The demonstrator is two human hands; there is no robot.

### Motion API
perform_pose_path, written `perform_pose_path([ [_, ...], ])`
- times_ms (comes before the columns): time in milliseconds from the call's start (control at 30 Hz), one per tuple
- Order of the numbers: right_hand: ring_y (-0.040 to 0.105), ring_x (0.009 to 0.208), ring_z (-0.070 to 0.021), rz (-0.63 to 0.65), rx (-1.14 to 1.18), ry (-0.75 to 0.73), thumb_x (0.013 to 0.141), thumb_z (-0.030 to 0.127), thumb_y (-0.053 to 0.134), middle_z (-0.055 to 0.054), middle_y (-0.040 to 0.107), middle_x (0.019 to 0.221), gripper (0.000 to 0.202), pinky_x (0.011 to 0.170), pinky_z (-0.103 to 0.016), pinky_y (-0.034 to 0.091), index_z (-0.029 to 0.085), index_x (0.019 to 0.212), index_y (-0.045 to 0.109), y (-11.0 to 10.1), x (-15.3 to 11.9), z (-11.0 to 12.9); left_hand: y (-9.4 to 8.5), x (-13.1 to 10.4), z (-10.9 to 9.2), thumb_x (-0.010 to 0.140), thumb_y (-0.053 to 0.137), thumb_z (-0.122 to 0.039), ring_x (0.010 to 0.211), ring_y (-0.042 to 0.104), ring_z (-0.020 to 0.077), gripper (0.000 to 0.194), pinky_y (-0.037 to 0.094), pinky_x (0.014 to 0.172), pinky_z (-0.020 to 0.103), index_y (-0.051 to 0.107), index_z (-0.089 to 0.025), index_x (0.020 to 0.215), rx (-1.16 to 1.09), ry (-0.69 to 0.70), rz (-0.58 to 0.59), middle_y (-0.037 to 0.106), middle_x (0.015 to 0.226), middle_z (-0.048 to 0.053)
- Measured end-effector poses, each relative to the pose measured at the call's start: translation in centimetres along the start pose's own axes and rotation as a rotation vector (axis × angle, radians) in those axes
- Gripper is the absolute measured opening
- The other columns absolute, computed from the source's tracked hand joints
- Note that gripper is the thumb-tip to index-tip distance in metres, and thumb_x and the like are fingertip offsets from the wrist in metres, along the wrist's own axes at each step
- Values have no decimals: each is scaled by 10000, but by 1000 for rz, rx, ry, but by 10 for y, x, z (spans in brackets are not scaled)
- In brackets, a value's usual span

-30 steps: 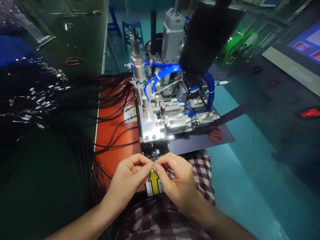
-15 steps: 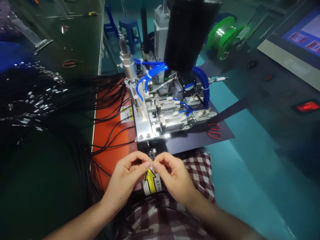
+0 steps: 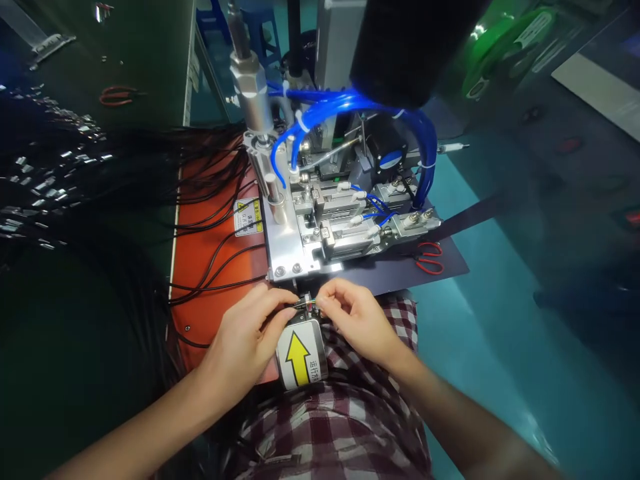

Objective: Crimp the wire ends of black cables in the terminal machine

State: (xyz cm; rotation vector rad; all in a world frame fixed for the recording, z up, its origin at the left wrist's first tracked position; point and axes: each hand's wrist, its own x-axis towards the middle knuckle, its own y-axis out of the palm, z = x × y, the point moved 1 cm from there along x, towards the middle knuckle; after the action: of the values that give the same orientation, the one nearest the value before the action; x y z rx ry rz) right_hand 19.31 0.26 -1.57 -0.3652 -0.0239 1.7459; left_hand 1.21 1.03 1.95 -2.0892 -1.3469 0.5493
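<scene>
My left hand (image 3: 250,327) is closed in a pinch at the near edge of a metal machine (image 3: 287,250), holding what looks like the end of a thin cable. Opposite it, the fingertips of my right hand (image 3: 357,317) press together on thin coloured wires (image 3: 313,303). These wires span the small gap between both hands, over a small dark fixture (image 3: 301,316) at the machine's front. Their ends are partly hidden by my fingers. Just below lies a white label with a yellow arrow (image 3: 299,357).
Black cables (image 3: 215,267) run across an orange surface (image 3: 200,210) at left, among many shiny-ended ones. Blue air tubes (image 3: 345,103) arch over the machine. Red-handled scissors (image 3: 430,258) lie right, red-handled pliers (image 3: 117,96) far left. A green spool (image 3: 505,50) stands back right.
Both hands have moved slightly up and forward from above the arrow label to the small fixture. Coloured wires now show between the fingertips. The camera view has shifted a little.
</scene>
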Motion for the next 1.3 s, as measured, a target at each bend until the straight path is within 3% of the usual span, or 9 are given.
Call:
perform_pose_path([
  [233,455,546,-109,88,52,77,851,259,532,16,543,636,141,506,-232,362,160,758,573,-3,13,-8,6,-3,14,902,456,-133,860,578,125,234,458,734,199,595,-178,1085,81,183,-8,560,943,41],
  [533,463,551,-110,104,54,83,856,265,534,16,547,643,145,508,-234,369,162,761,572,-4,15,-9,6,-1,17,899,409,-119,718,573,147,312,474,594,231,601,-154,1142,245,246,26,517,836,47],
  [1067,503,575,-118,-14,-22,-62,884,240,517,24,527,643,122,561,-244,406,183,778,542,-2,9,-18,7,-2,16,917,371,-159,713,582,168,297,491,581,260,587,-166,1120,430,313,10,532,859,54],
  [1300,553,573,-132,-75,135,43,886,307,509,-4,561,728,144,520,-245,439,187,814,545,1,4,-19,8,-2,17,913,386,-148,733,573,151,286,479,605,236,589,-158,1114,409,326,-3,521,845,41],
])
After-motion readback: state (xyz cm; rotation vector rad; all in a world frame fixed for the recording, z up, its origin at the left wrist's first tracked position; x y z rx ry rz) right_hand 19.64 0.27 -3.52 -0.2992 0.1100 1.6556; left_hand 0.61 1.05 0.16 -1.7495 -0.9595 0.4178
